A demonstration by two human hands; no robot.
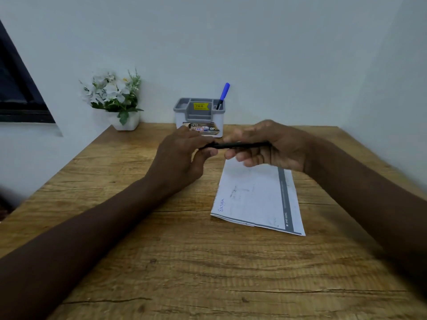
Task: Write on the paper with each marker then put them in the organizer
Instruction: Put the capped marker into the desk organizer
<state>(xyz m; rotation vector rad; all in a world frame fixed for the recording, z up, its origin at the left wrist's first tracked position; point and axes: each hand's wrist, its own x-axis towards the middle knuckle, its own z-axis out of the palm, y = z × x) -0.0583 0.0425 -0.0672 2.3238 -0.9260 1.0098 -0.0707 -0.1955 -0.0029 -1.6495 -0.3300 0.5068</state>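
Wooden desk [161, 262] against a pale wall, and you've got the black marker [233, 145] lying level, its long axis running left-right, above the far end of the paper [256, 199]. Your right hand [275, 146] wraps the barrel; your left hand [182, 155] pinches the left tip (cap, probably). The organizer [199, 117] sits just beyond, blue marker [223, 94] already standing in its right compartment.

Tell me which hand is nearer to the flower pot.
Left. The left hand holds the black marker right of and in front of the flower pot; the right hand is farther right, above the paper.
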